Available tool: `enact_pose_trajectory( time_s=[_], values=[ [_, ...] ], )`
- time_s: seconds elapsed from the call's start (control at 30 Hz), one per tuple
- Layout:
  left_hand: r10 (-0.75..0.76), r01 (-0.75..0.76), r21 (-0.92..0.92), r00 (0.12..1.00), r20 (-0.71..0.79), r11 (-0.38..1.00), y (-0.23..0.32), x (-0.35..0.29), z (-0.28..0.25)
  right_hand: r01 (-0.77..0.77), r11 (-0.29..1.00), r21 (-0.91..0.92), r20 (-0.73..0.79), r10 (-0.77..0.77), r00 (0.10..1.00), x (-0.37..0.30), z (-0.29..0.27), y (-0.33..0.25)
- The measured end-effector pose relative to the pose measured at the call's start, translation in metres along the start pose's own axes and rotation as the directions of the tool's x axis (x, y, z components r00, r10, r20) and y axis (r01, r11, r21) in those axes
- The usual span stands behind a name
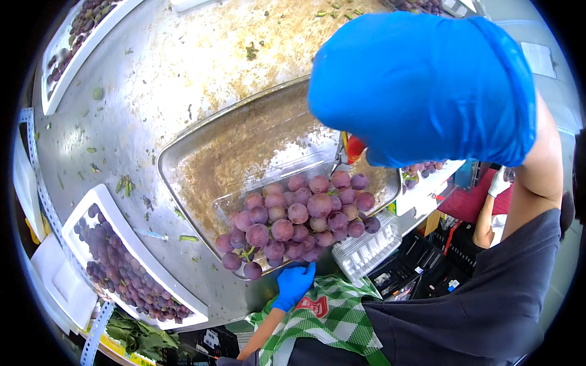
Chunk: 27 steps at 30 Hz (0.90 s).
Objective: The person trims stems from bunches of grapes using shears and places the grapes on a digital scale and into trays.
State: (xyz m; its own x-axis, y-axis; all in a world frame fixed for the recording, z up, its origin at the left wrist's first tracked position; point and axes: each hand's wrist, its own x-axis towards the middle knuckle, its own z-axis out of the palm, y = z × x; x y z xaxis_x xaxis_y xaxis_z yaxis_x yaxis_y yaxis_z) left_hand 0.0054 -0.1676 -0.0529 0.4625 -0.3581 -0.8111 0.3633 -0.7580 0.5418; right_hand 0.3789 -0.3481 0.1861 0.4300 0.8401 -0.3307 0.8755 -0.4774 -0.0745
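Note:
A large bunch of purple-red grapes point(293, 222) lies over a clear plastic clamshell box point(241, 194) on a metal tray point(213, 137). My left hand point(295, 285), in a blue glove, is at the near edge of the bunch, thumb pointing up toward the grapes. Its other fingers are curled, and what they grip is hidden. Close to the camera, my right hand point(421, 91) wears a blue glove with a loose sleeve cover. It is closed around small snips point(353, 148) with red and yellow handles, beside the far right side of the bunch. Most of its fingers are hidden.
White foam trays of grapes stand at the left point(140, 268) and the far left point(79, 46). Another clear clamshell point(369, 244) overhangs the tray's right side. Stem scraps point(125, 186) litter the metal table. Black crates point(427, 262) and a co-worker's gloved hand point(499, 183) are at the right.

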Motion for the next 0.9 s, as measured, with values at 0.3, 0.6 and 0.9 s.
enact_pose_trajectory(
  time_s=[0.3, 0.6, 0.9],
  values=[
    [-0.030, 0.030, -0.036, 0.999, -0.012, 0.999, -0.001, 0.000, 0.001, 0.045, 0.995, 0.094, -0.009, -0.045, 0.999, 0.026, -0.010, -0.011],
    [-0.007, 0.003, -0.086, 0.999, -0.046, 0.996, 0.002, -0.002, -0.003, -0.079, 0.958, 0.274, 0.195, 0.025, 0.981, 0.046, -0.009, -0.021],
    [0.034, -0.043, -0.087, 0.995, -0.096, 0.995, 0.000, -0.002, 0.000, -0.075, 0.966, 0.246, 0.247, 0.013, 0.969, 0.048, -0.020, -0.038]
  ],
)
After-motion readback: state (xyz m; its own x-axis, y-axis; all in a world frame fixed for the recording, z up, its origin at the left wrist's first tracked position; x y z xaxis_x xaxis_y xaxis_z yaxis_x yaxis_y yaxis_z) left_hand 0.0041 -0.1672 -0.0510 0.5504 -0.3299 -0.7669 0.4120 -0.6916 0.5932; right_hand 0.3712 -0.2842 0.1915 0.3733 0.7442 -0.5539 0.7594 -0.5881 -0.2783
